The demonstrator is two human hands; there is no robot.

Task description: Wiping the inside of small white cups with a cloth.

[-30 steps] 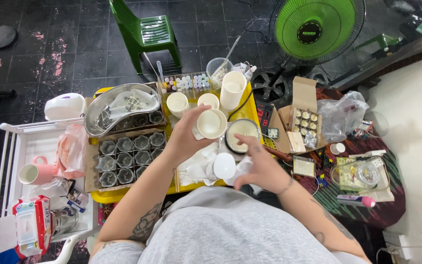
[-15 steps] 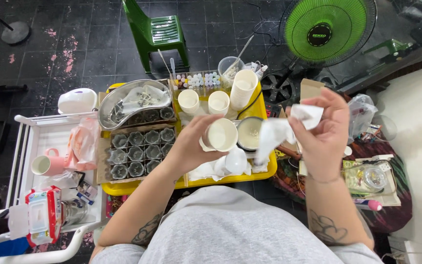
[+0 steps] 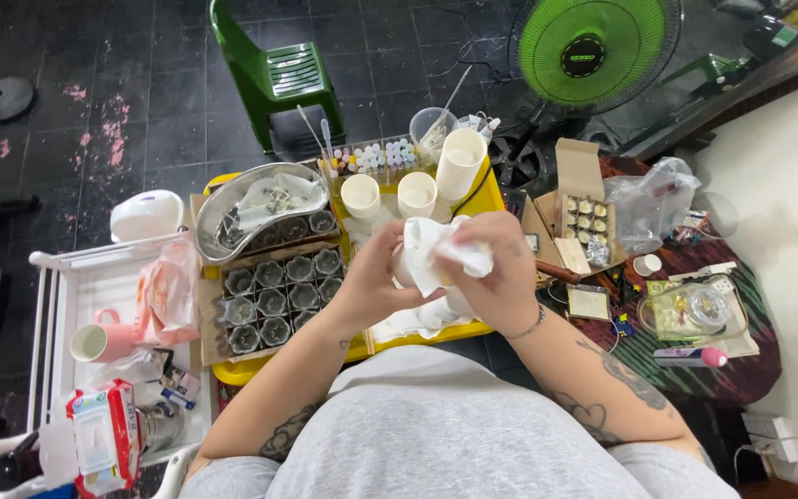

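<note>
Tissue, white and crumpled, bunched between both hands above the near middle of the yellow tray; no clear long axis, though loose folds trail toward the right and down. Probably wrapped around a small white cup, mostly hidden by the folds, so hard to tell for sure.

Left hand raised from the lower left, forearm slanting up across the tray's near edge, fingers curled shut on the tissue's left side. Right hand reaching in from the lower right, wrist bent, knuckles up, fingers closed over the tissue's top and right side.

Crowded all round: metal kidney dish and box of dark moulds to the left, stack of paper cups and two single cups beyond the hands, open cardboard box to the right. Some bare tray just under the hands, beside more white paper lying there.
</note>
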